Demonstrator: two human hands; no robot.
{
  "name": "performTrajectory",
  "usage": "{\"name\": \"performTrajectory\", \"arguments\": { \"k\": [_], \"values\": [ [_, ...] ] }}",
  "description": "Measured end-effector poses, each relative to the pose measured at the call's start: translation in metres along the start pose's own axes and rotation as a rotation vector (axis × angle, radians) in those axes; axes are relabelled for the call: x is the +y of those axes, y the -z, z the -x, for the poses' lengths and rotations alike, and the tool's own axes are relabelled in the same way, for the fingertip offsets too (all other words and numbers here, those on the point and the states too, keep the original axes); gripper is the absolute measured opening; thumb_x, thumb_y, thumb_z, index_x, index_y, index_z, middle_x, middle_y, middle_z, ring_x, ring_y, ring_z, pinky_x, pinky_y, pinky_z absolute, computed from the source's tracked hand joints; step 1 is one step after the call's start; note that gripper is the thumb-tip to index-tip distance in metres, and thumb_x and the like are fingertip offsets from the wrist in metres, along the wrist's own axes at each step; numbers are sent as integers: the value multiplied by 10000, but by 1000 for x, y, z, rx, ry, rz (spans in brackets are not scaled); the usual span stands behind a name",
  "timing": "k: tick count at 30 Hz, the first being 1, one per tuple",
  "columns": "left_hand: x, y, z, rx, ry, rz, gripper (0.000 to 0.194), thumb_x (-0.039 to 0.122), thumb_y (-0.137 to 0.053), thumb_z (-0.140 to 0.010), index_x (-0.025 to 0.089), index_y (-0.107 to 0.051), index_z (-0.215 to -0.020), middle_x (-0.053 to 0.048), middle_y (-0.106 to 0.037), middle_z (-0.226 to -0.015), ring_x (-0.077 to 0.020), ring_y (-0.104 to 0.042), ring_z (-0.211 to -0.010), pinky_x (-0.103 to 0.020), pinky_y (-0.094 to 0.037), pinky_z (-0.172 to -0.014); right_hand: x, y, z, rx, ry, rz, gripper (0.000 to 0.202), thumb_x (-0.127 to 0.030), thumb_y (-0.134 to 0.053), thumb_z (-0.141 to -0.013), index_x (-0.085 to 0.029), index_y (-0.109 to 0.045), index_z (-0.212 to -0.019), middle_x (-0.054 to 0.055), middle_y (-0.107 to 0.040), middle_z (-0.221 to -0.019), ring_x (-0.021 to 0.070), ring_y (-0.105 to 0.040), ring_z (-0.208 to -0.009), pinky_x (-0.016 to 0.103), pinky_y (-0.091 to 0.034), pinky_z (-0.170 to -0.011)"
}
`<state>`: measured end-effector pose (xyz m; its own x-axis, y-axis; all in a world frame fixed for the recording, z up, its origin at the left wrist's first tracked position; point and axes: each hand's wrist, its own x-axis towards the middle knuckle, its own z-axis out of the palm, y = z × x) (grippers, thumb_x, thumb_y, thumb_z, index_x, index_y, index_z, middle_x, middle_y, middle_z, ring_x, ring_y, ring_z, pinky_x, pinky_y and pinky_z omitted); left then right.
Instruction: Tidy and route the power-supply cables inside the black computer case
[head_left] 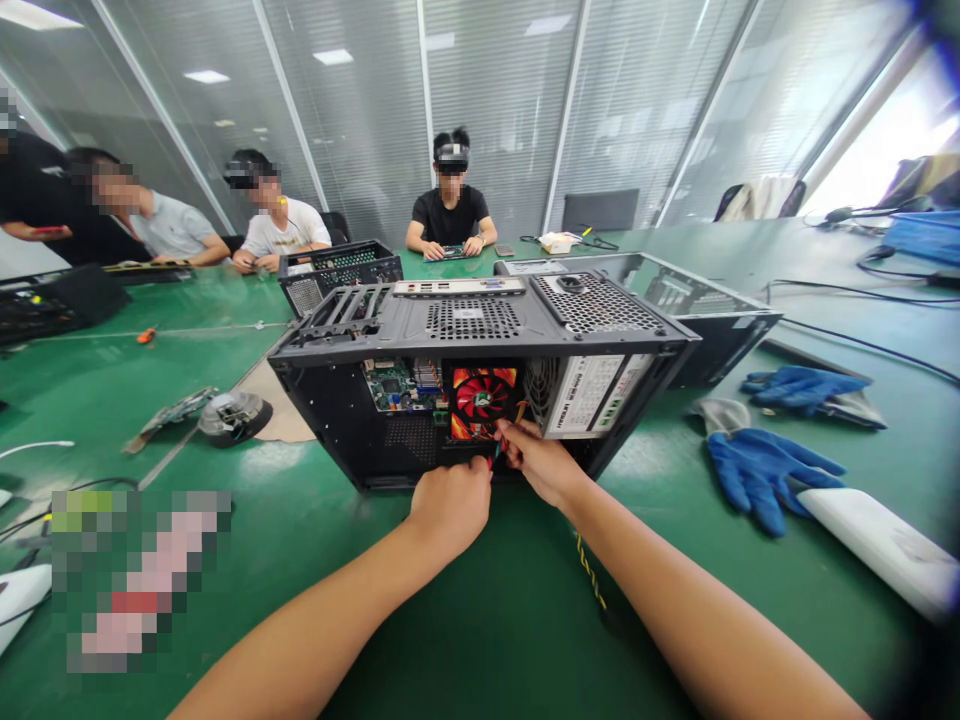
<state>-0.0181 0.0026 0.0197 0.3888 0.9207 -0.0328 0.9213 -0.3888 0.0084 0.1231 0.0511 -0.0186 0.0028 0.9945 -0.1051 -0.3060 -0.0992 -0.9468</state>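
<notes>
A black computer case (480, 340) lies in front of me with its open side facing me. Inside are a green motherboard (401, 385), a red-and-black cooling fan (482, 398) and a power supply (600, 395) with a white label. Below the fan, my left hand (454, 505) is closed around thin coloured cables (496, 452), its fingertips mostly turned away from view. On their other side my right hand (541, 460) pinches the same cables, close to the power supply. A twisted yellow-and-black cable (590, 572) hangs down below my right wrist.
Behind the case stand a second case (341, 265) and a metal panel (712, 300). Blue gloves (757, 470) and a white power strip (885, 545) lie at right. A round metal part (234, 415) rests at left. Several people sit across the green table (172, 380).
</notes>
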Motion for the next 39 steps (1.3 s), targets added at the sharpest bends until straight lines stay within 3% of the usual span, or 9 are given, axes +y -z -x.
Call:
{"name": "performTrajectory", "arguments": {
  "k": [19,29,39],
  "values": [
    [1,1,1,4,1,6,324,312,-231,-929,168,-520,-958,-102,-657,-772,-259,-661,-700,-388,-507,-611,1,2,1,-17,-1,-18,285,-450,-689,-657,-198,-556,-640,-20,-502,-612,88,-335,-503,260,-248,-469],
    [3,3,0,12,32,-34,337,287,-248,-924,141,-550,-952,-121,-655,-756,-252,-663,-709,-368,-513,-622,0,0,1,-11,-1,-3,319,-479,-697,-637,-197,-548,-625,-45,-429,-532,82,-307,-472,263,-232,-460],
    [0,1,3,8,-16,89,374,341,-193,-932,176,-529,-950,-94,-647,-771,-239,-650,-712,-361,-496,-635,4,6,-2,-55,-39,-88,257,-430,-680,-687,-193,-582,-687,-26,-494,-625,79,-335,-508,258,-254,-476]
  ]
}}
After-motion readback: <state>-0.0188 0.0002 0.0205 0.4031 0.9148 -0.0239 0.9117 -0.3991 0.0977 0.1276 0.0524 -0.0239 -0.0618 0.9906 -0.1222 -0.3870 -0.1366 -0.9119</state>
